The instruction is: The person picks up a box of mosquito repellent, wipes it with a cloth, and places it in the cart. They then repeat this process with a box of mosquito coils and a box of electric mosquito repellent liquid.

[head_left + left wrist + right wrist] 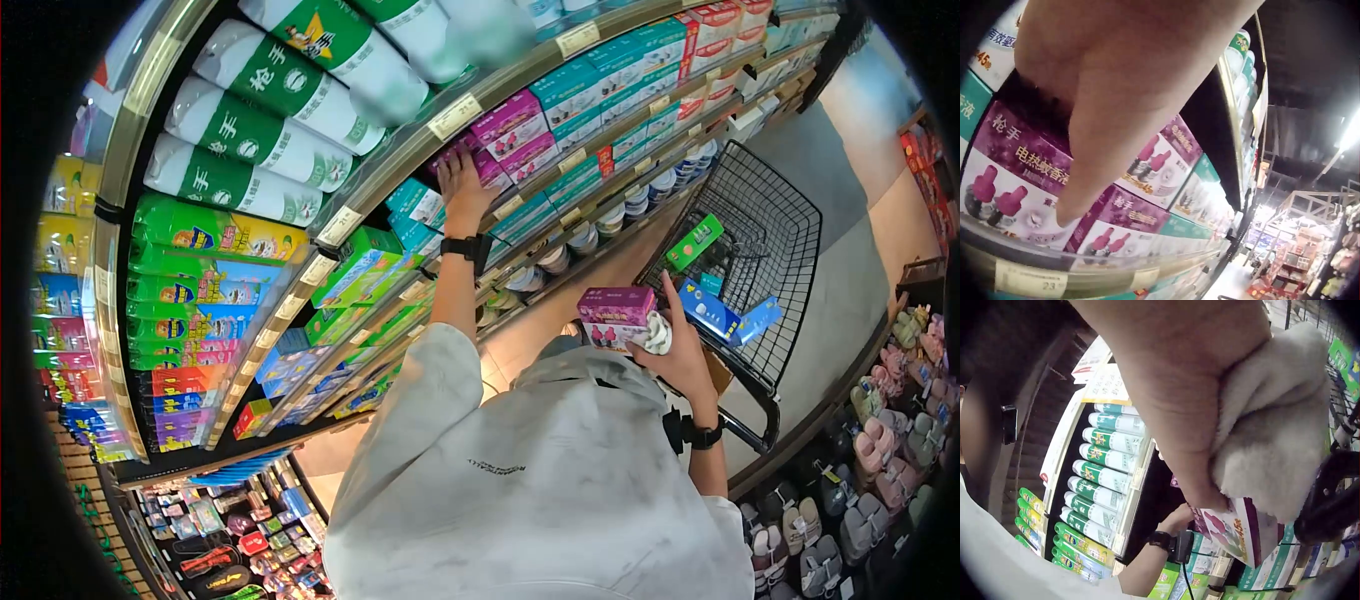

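Note:
My left hand [460,188] reaches into the shelf among purple boxes of mosquito-repellent liquid [515,137]. In the left wrist view the thumb lies down the front of a purple box [1029,165], while the other fingertips are hidden behind its top. My right hand [690,355] holds another purple box [615,303] together with a bunched white cloth [657,335], its index finger stretched out. Seen from the right wrist, the cloth [1279,425] bulges beside the palm and the held box [1235,531] shows below the thumb.
A black wire shopping cart [800,260] stands at the right with a green box [694,242] and blue packages [710,308] inside. White-green spray cans [250,150] fill the upper shelf. Teal boxes [590,95] flank the purple ones. Slippers [865,520] are displayed at lower right.

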A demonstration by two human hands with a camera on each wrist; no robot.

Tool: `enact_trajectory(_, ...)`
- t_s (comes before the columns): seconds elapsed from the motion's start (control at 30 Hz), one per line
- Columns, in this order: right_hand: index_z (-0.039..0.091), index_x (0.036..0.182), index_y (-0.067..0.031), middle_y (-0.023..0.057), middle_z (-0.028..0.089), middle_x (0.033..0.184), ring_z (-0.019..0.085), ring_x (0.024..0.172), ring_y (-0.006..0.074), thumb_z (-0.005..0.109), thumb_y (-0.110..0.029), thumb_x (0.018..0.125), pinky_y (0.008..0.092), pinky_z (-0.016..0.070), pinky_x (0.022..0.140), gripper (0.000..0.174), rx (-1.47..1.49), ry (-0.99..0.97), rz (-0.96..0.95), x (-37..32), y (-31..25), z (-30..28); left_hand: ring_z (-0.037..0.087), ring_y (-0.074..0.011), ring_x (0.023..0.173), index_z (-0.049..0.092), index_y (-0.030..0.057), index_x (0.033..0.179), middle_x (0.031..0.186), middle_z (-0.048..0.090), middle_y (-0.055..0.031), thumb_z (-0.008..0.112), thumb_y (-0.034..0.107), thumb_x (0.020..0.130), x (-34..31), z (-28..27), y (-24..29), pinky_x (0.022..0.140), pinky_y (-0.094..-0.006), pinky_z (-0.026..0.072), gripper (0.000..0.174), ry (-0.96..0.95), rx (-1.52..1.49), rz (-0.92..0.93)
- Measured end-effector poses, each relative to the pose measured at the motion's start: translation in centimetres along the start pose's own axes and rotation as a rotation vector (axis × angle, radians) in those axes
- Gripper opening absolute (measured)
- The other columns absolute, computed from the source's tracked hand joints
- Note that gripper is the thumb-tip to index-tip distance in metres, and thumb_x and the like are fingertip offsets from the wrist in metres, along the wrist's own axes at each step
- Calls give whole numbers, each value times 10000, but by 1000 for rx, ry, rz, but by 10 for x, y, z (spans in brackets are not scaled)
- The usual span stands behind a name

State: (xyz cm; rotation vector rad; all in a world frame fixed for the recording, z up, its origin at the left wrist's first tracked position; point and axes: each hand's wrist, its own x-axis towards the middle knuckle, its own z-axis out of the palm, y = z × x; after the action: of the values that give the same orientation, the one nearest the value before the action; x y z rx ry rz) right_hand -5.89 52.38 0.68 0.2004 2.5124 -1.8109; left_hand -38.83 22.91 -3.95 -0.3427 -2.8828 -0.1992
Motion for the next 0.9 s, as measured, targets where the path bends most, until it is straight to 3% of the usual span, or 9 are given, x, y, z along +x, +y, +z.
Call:
enact_trajectory(0.33, 188, 1607, -111, 202, 707, 1116, 712, 998, 342, 835, -108, 709, 388, 543, 894, 1106, 4, 17, 71, -13, -1, -22, 320, -532, 1408, 416, 4, 1470, 1548, 292, -310, 865, 315, 712, 5, -5, 21, 1182, -546, 294, 935, -133, -73, -214)
enact_trajectory(0.43, 206, 1603, -111, 197, 703, 1134, 704, 1022, 338, 830, -108, 712, 386, 540, 902, 1088, 19, 59, 33, -9, 4, -18, 338, -532, 1396, 407, -64, 1451, 1508, 352, -339, 840, 293, 728, 1, -9, 15, 1179, -546, 296, 915, -137, -81, -193)
enact_trajectory(0.5, 236, 1593, -101, 185, 685, 1202, 691, 1064, 305, 817, -106, 727, 368, 529, 912, 1044, 61, 152, -44, -9, 6, -24, 377, -517, 1376, 414, -145, 1401, 1429, 438, -375, 799, 288, 775, -3, 15, -1, 1181, -524, 298, 852, 6, -18, -34)
enact_trajectory(0.53, 268, 1578, -75, 177, 666, 1238, 674, 1083, 251, 830, -135, 743, 349, 516, 936, 1009, 131, 176, -6, -9, 5, -27, 420, -506, 1341, 422, -197, 1357, 1367, 495, -387, 747, 262, 834, -21, 40, -23, 1179, -497, 304, 768, 240, -13, 207)
enact_trajectory(0.63, 352, 1523, -21, 155, 665, 1220, 651, 1077, 192, 852, -152, 753, 325, 506, 948, 927, 155, 341, 2, -8, 15, -32, 535, -434, 1269, 455, -136, 1392, 1348, 547, -337, 707, 245, 925, -75, -87, 58, 1071, -449, 425, 653, -125, -455, 164)
enact_trajectory(0.67, 399, 1479, -2, 130, 668, 1201, 641, 1071, 164, 851, -147, 769, 315, 509, 940, 854, 239, 356, -9, -7, 17, -31, 540, -345, 1303, 468, -105, 1408, 1367, 567, -284, 700, 270, 951, -95, -82, 63, 1080, -402, 423, 635, -342, -884, -26)
enact_trajectory(0.7, 446, 1435, 17, 105, 671, 1183, 630, 1064, 136, 850, -141, 785, 304, 512, 932, 782, 327, 358, -27, -8, 17, -30, 535, -279, 1310, 420, -77, 1460, 1384, 575, -232, 734, 215, 930, -114, -96, 84, 1072, -372, 436, 681, -447, -1007, 8)
enact_trajectory(0.77, 475, 1399, 20, 82, 668, 1178, 622, 1056, 118, 838, -119, 800, 297, 512, 925, 715, 422, 291, 15, -10, 4, -31, 571, -275, 1267, 347, -73, 1502, 1381, 576, -218, 782, 125, 876, -138, -97, 109, 1059, -365, 454, 787, -605, -1168, 245)
enact_trajectory(0.9, 559, 1308, 19, 35, 663, 1161, 606, 1028, 89, 775, -116, 885, 279, 517, 900, 494, 522, 214, 70, -14, -7, -21, 618, -241, 1184, 346, -77, 1478, 1343, 596, -195, 814, 80, 832, -147, -85, 168, 1007, -347, 490, 814, -714, -1445, 252)
